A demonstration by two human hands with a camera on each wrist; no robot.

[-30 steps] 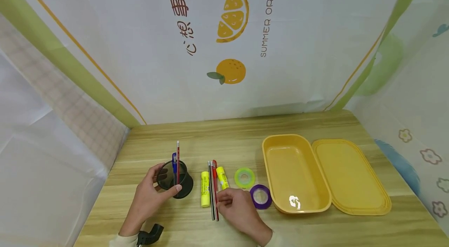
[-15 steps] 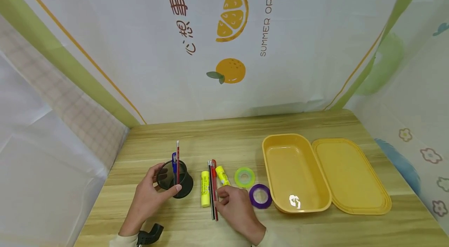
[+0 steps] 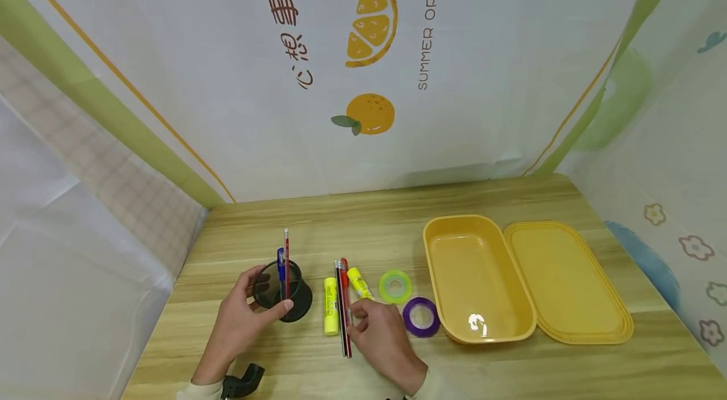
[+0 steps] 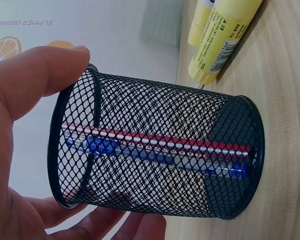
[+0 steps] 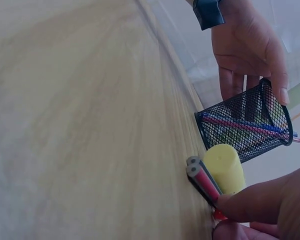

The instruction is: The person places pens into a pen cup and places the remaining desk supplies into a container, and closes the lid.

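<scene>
My left hand [image 3: 241, 319] holds a black mesh pen holder [image 3: 304, 306], thumb and fingers on either side of its rim. A blue pen [image 3: 281, 266] and a red striped pencil [image 3: 286, 255] stand inside it. To the right, my right hand [image 3: 385, 338] pinches a red-capped pen [image 3: 345, 275] between thumb and forefinger. That pen lies beside two pencils, a black one [image 3: 339, 299] and a red one [image 3: 349, 349]. In the right wrist view the pencils' ends [image 5: 194, 170] show close to the thumb, and the pen's red end peeks out between the fingers.
Yellow glue sticks [image 3: 330, 315] [image 3: 360, 283] lie on either side of the pencils. A green tape roll [image 3: 396, 275] and a purple tape roll [image 3: 407, 319] lie to the right. Beyond stand a yellow box [image 3: 428, 248] and its lid [image 3: 568, 286] on the wooden table [image 3: 363, 217].
My right hand has shifted slightly left, its fingertips now closer around the red pen. The left hand keeps holding the pen holder in place. The view has shifted slightly.
</scene>
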